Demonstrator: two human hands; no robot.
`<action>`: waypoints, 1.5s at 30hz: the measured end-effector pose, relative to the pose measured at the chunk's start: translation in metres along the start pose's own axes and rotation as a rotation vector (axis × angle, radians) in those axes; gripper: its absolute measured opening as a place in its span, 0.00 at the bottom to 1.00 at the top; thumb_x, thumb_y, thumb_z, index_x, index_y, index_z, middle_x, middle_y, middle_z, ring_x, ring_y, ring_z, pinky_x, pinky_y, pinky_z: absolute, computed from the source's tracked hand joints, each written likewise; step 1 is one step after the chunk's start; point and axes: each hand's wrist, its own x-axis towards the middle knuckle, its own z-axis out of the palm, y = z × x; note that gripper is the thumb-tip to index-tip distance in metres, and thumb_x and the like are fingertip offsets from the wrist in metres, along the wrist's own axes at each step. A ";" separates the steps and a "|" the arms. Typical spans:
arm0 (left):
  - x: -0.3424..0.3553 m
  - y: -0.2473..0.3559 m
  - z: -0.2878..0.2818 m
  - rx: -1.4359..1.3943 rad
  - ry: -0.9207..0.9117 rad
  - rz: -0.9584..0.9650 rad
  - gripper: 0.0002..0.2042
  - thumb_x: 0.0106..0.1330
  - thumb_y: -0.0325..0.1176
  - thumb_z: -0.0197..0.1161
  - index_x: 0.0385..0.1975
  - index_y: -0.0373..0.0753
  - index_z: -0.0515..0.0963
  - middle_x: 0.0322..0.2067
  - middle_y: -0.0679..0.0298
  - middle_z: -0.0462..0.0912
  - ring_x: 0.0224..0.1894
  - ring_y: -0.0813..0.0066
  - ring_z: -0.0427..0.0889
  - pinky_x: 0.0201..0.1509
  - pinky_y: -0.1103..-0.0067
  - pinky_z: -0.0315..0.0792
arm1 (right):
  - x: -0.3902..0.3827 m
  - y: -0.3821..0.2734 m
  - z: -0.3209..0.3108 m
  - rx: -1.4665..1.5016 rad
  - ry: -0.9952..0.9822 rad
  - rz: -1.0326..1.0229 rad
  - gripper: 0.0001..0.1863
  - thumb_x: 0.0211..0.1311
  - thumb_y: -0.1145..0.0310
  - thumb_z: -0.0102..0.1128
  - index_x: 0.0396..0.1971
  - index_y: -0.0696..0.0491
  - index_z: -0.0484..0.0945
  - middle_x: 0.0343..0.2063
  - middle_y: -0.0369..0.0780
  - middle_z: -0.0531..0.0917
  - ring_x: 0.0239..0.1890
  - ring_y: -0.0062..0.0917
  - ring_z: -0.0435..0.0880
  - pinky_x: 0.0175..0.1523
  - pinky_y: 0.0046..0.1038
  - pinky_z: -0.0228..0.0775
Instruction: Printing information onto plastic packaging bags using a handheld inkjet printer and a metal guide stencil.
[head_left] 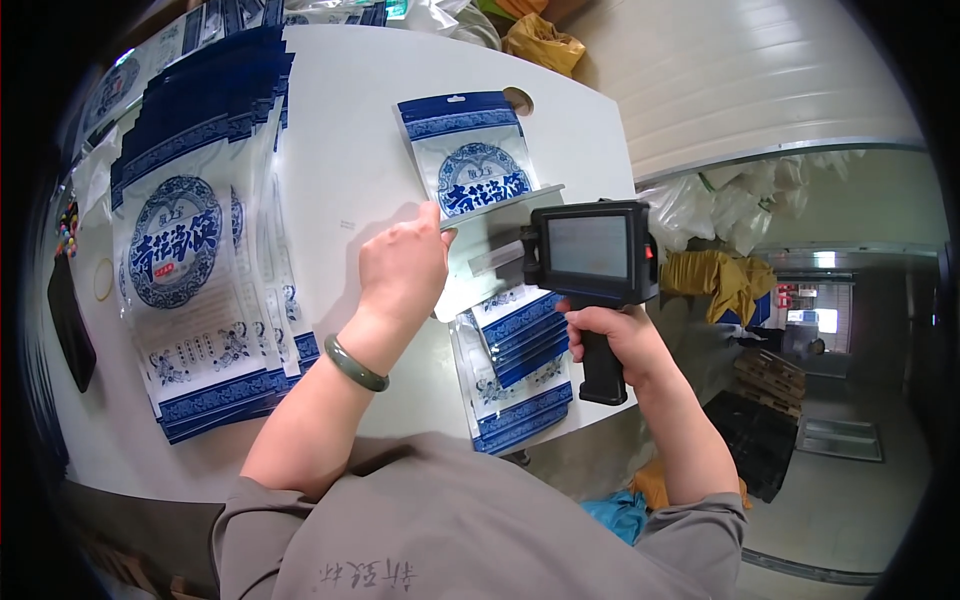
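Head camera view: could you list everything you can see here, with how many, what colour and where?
table: one, white, centre.
pouch stack: many, blue and white, table's left side.
single pouch: one, blue and white, under the left hand.
small pouch pile: several, blue and white, table's near edge.
handheld printer: one, black with a grey screen, over the single pouch.
bags: several, white and yellow, floor at right.
bracelet: one, green, left wrist.
left hand: pressing the single pouch.
right hand: gripping the printer handle.
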 end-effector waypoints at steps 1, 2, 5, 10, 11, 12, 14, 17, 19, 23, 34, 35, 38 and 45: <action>0.000 0.001 0.000 0.005 -0.007 -0.003 0.10 0.64 0.40 0.59 0.35 0.40 0.72 0.21 0.58 0.82 0.26 0.61 0.84 0.27 0.70 0.75 | 0.000 0.001 0.003 -0.009 -0.011 0.020 0.10 0.53 0.76 0.60 0.36 0.61 0.76 0.19 0.39 0.77 0.19 0.23 0.77 0.27 0.24 0.70; -0.001 0.001 0.000 0.004 -0.006 -0.002 0.10 0.64 0.40 0.59 0.35 0.40 0.72 0.21 0.58 0.82 0.26 0.61 0.84 0.27 0.70 0.75 | 0.000 0.002 0.005 -0.009 -0.010 0.019 0.10 0.53 0.76 0.60 0.36 0.61 0.76 0.19 0.39 0.77 0.19 0.23 0.77 0.27 0.24 0.70; -0.001 0.001 -0.001 -0.010 0.005 0.009 0.10 0.64 0.40 0.59 0.35 0.40 0.72 0.21 0.58 0.82 0.26 0.61 0.84 0.28 0.71 0.75 | 0.003 0.004 0.017 -0.047 -0.076 0.017 0.13 0.52 0.75 0.60 0.38 0.62 0.76 0.19 0.39 0.76 0.19 0.23 0.76 0.26 0.24 0.70; -0.001 -0.001 0.000 0.010 0.031 0.027 0.10 0.63 0.39 0.61 0.35 0.39 0.73 0.21 0.59 0.82 0.26 0.61 0.84 0.28 0.71 0.75 | 0.016 0.002 0.033 -0.106 -0.084 0.035 0.12 0.51 0.74 0.61 0.36 0.61 0.75 0.19 0.39 0.76 0.18 0.22 0.76 0.25 0.24 0.70; -0.001 -0.001 0.000 0.012 0.029 0.029 0.10 0.63 0.39 0.61 0.35 0.39 0.73 0.21 0.59 0.82 0.26 0.61 0.84 0.28 0.71 0.75 | 0.018 0.002 0.035 -0.138 -0.087 0.024 0.11 0.51 0.75 0.62 0.36 0.61 0.75 0.19 0.39 0.76 0.18 0.22 0.76 0.24 0.25 0.70; 0.000 -0.001 -0.001 0.023 0.024 0.022 0.10 0.63 0.39 0.61 0.35 0.40 0.73 0.21 0.59 0.82 0.26 0.61 0.84 0.28 0.71 0.75 | 0.020 0.002 0.036 -0.170 -0.091 0.014 0.10 0.51 0.75 0.62 0.35 0.61 0.75 0.19 0.38 0.76 0.18 0.22 0.76 0.24 0.25 0.70; -0.001 0.003 -0.001 0.033 0.014 0.019 0.10 0.63 0.39 0.60 0.35 0.40 0.73 0.21 0.59 0.82 0.26 0.61 0.84 0.28 0.71 0.75 | 0.024 0.002 0.029 -0.205 -0.083 0.032 0.09 0.52 0.75 0.62 0.33 0.61 0.76 0.19 0.38 0.76 0.18 0.22 0.76 0.24 0.25 0.71; 0.000 0.005 -0.002 0.047 0.040 0.033 0.10 0.63 0.40 0.60 0.36 0.40 0.73 0.22 0.59 0.82 0.27 0.61 0.84 0.29 0.70 0.75 | 0.036 0.000 0.005 -0.256 -0.005 0.057 0.06 0.53 0.75 0.60 0.30 0.60 0.76 0.18 0.38 0.77 0.18 0.22 0.76 0.24 0.25 0.72; -0.001 0.003 -0.004 0.022 0.026 0.013 0.10 0.64 0.40 0.59 0.36 0.40 0.73 0.23 0.59 0.82 0.29 0.61 0.83 0.31 0.69 0.75 | 0.045 -0.009 -0.014 -0.240 0.057 0.098 0.04 0.55 0.74 0.58 0.27 0.59 0.75 0.17 0.39 0.76 0.17 0.22 0.77 0.22 0.25 0.73; 0.000 0.000 -0.002 0.000 0.016 0.008 0.10 0.64 0.40 0.59 0.37 0.41 0.73 0.24 0.59 0.83 0.30 0.60 0.83 0.33 0.68 0.75 | 0.046 0.011 -0.061 0.054 0.105 0.012 0.09 0.58 0.69 0.60 0.34 0.59 0.77 0.19 0.38 0.77 0.20 0.22 0.77 0.27 0.25 0.73; -0.012 0.012 -0.026 -0.413 -0.325 0.035 0.08 0.63 0.35 0.59 0.33 0.37 0.76 0.30 0.52 0.82 0.33 0.55 0.81 0.37 0.67 0.73 | 0.021 0.119 -0.057 0.761 0.275 -0.352 0.24 0.60 0.54 0.61 0.43 0.61 0.73 0.25 0.40 0.79 0.24 0.25 0.78 0.31 0.25 0.74; -0.018 0.022 -0.031 -0.405 -0.359 0.049 0.09 0.63 0.35 0.59 0.36 0.37 0.75 0.31 0.52 0.82 0.34 0.55 0.81 0.38 0.67 0.73 | 0.019 0.124 -0.054 0.806 0.295 -0.392 0.26 0.59 0.53 0.63 0.45 0.61 0.73 0.27 0.41 0.79 0.25 0.26 0.80 0.32 0.26 0.75; -0.036 0.030 -0.029 -0.252 -0.382 0.108 0.10 0.63 0.36 0.60 0.37 0.37 0.74 0.31 0.53 0.82 0.33 0.55 0.80 0.37 0.69 0.72 | 0.011 0.138 -0.050 0.790 0.148 -0.436 0.26 0.55 0.57 0.66 0.45 0.61 0.74 0.29 0.42 0.80 0.28 0.27 0.82 0.34 0.26 0.77; -0.032 0.033 -0.031 -0.280 -0.373 -0.189 0.20 0.60 0.47 0.65 0.39 0.35 0.74 0.29 0.54 0.81 0.35 0.58 0.81 0.38 0.68 0.73 | 0.028 0.164 -0.052 0.927 0.011 -0.420 0.15 0.49 0.68 0.62 0.36 0.61 0.76 0.24 0.42 0.79 0.26 0.27 0.78 0.33 0.25 0.75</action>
